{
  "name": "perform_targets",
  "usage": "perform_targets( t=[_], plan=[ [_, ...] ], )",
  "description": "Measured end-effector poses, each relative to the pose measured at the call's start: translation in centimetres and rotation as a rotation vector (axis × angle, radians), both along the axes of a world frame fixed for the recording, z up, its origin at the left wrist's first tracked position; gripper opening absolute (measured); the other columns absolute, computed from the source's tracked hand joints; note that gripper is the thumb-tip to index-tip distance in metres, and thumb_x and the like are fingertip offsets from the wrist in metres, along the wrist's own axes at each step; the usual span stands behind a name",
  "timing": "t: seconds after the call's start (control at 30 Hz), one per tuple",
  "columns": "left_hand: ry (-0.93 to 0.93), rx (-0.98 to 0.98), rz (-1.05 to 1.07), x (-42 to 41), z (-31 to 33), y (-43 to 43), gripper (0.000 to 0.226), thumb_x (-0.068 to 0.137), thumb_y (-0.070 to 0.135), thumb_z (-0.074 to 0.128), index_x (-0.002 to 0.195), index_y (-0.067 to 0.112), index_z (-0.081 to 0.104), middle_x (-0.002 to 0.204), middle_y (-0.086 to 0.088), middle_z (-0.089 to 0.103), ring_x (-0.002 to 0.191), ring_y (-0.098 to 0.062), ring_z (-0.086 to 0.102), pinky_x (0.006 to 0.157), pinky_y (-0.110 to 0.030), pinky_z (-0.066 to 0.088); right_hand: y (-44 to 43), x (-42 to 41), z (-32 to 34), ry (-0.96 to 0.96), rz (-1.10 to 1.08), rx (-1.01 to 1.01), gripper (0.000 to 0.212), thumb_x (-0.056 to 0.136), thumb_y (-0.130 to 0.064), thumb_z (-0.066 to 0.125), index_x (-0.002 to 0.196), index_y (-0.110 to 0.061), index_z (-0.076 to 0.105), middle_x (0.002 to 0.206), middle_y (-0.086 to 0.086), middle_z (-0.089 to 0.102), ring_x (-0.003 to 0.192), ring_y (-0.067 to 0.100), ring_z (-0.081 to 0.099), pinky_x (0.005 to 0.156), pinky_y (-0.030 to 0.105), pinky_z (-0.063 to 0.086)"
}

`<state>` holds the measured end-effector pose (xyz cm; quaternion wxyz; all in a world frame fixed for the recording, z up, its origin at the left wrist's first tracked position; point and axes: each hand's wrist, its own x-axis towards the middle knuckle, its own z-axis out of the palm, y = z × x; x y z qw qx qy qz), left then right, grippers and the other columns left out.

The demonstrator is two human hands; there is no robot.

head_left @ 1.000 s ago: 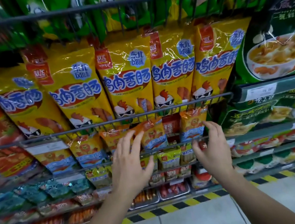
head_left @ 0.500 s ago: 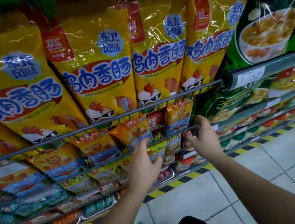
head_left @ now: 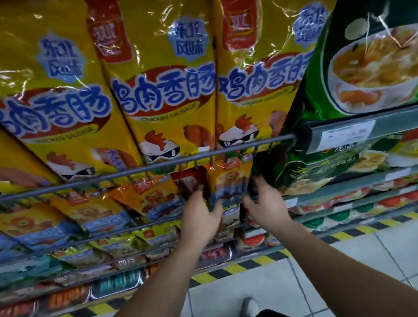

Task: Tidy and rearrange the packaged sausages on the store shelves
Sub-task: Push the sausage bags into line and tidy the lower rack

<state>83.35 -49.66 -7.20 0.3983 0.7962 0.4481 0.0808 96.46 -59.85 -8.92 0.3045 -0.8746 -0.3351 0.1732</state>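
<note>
Down by the floor, a white shoe [head_left: 249,308] stands on pale square tiles [head_left: 377,255], near a yellow-and-black hazard stripe [head_left: 244,266] that runs along the shelf base. Farther in, the left hand [head_left: 201,214] and right hand [head_left: 264,205] grip a small orange blue-banded sausage packet [head_left: 228,182] from either side. The left thumb is on its lower left edge and the right fingers curl round its right edge; blur hides the finer grip. The packet sits at the right end of its row, just beside a dark red packet [head_left: 188,181]. Above, behind a grey wire rail [head_left: 124,173], lean large yellow chicken sausage bags [head_left: 167,97], with green soup bags [head_left: 376,54] to their right.
</note>
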Motion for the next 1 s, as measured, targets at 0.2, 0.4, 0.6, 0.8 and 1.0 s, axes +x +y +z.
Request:
perform_targets(
  t=[0.2,0.4,0.6,0.8,1.0],
  plan=[
    [0.081,-0.034,0.129,2.4,-0.8,-0.1,0.062,0.099,0.045,0.050,0.143,0.002,0.043,0.127,-0.014,0.061,0.111,-0.028,0.060,0.084,-0.028,0.044,0.5,1.7,-1.5,0.053,0.060,-0.051,0.036,0.100,-0.031,0.054,0.123,-0.005,0.047,0.060,0.003,0.051,0.046,0.017,0.048,0.039,0.027,0.028],
    [0.062,-0.020,0.187,2.8,-1.8,-0.2,0.062,0.098,0.048,0.052,0.142,0.005,0.044,0.113,-0.010,0.063,0.097,-0.026,0.062,0.075,-0.033,0.049,0.5,2.5,-2.5,0.049,0.072,0.012,0.038,0.100,-0.032,0.053,0.126,-0.004,0.048,0.062,-0.002,0.049,0.047,0.017,0.047,0.041,0.027,0.026],
    [-0.035,-0.031,0.199,3.3,-1.8,-0.5,0.046,0.096,0.045,0.056,0.128,0.011,0.055,0.107,-0.007,0.068,0.095,-0.027,0.064,0.080,-0.037,0.052,0.0,2.7,-2.7,0.007,0.024,0.078,0.035,0.099,-0.034,0.054,0.122,-0.007,0.052,0.072,0.006,0.064,0.057,0.027,0.059,0.045,0.029,0.033],
    [-0.047,-0.013,0.144,3.7,-2.0,-0.5,0.051,0.098,0.040,0.055,0.135,0.006,0.047,0.104,-0.012,0.068,0.092,-0.028,0.065,0.081,-0.045,0.054,-0.2,2.4,-3.2,-0.051,-0.021,0.083,0.024,0.101,-0.032,0.051,0.107,-0.008,0.056,0.071,0.010,0.063,0.062,0.036,0.061,0.052,0.030,0.033],
    [-0.025,-0.011,0.090,3.7,-2.2,-0.1,0.048,0.099,0.041,0.052,0.133,0.008,0.045,0.100,-0.009,0.068,0.084,-0.026,0.064,0.074,-0.042,0.054,-0.1,2.1,-3.1,-0.050,-0.055,0.082,0.023,0.101,-0.030,0.051,0.107,-0.009,0.057,0.073,0.014,0.065,0.063,0.038,0.061,0.054,0.030,0.033]
  ],
)
